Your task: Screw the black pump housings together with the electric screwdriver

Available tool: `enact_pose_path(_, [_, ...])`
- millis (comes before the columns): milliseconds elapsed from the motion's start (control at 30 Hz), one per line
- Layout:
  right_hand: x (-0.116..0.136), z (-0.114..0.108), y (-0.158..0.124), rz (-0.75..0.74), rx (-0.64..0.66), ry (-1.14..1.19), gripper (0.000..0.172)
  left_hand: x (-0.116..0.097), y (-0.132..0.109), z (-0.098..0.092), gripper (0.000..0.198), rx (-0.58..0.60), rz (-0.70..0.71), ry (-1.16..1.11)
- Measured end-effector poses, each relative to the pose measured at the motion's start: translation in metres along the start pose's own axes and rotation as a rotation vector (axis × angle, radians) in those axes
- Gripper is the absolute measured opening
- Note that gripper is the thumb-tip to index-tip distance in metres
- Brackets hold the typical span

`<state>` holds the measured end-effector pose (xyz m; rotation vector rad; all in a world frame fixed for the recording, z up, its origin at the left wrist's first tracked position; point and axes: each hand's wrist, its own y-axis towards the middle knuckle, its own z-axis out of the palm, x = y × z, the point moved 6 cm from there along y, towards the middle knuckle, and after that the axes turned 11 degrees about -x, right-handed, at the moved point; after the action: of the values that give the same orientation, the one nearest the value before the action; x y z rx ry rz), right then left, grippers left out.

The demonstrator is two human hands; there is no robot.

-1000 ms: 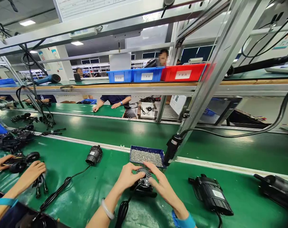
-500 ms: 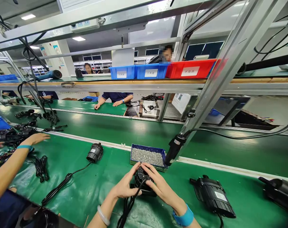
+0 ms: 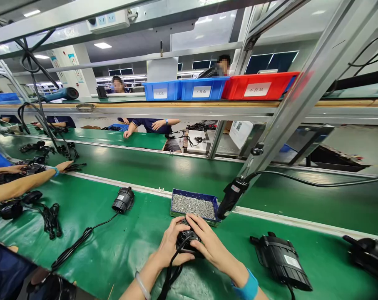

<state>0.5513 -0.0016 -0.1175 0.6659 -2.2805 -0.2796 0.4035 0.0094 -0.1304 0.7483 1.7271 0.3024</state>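
Note:
A black pump-like part with a bundled black cable rests on the green work surface near the front edge. My left hand grips it from the left, wrist ringed by a pale bangle. From the right, my right hand wraps over its top and side; a blue band circles that wrist. The part is largely hidden under my fingers. Just behind my hands sits a blue tray of small metal screws. A black electric screwdriver hangs at the tray's right end.
Black motor units lie at left, right and far right. A slanted metal post rises behind the screwdriver. A co-worker's arm reaches over cables at left. Blue and red bins stand on the shelf.
My left hand's fingers have shifted around the black part, and its cable has moved slightly. The co-worker's arm at left has swung farther back. The view has shifted slightly.

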Motion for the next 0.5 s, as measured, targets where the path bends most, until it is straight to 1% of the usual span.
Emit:
enact_pose_path(100, [0.004,0.001,-0.001,0.047,0.058,-0.005,0.060,0.005,0.000,0.003,0.077,-0.016,0.034,-0.070])
enact_pose_path(200, [0.009,-0.002,-0.003,0.131,0.060,0.036,0.061,0.016,-0.004,0.006,0.075,-0.020,0.048,-0.104])
enact_pose_path(267, [0.010,-0.007,-0.004,0.171,0.080,0.126,0.061,0.020,-0.005,0.007,0.075,-0.008,0.050,-0.092])
enact_pose_path(333, [0.008,-0.014,0.001,0.199,0.098,0.248,0.055,0.020,-0.006,0.005,0.075,0.007,0.056,-0.086])
enact_pose_path(400, [-0.004,-0.023,0.013,0.246,0.071,0.240,0.048,0.015,-0.007,0.001,0.075,0.006,0.065,-0.087])
enact_pose_path(467, [-0.025,-0.027,0.034,0.308,0.021,0.100,0.042,0.009,-0.008,-0.006,0.074,-0.012,0.072,-0.087])
enact_pose_path(500, [-0.038,-0.026,0.046,0.339,0.007,0.013,0.037,0.007,-0.009,-0.009,0.074,-0.024,0.074,-0.087])
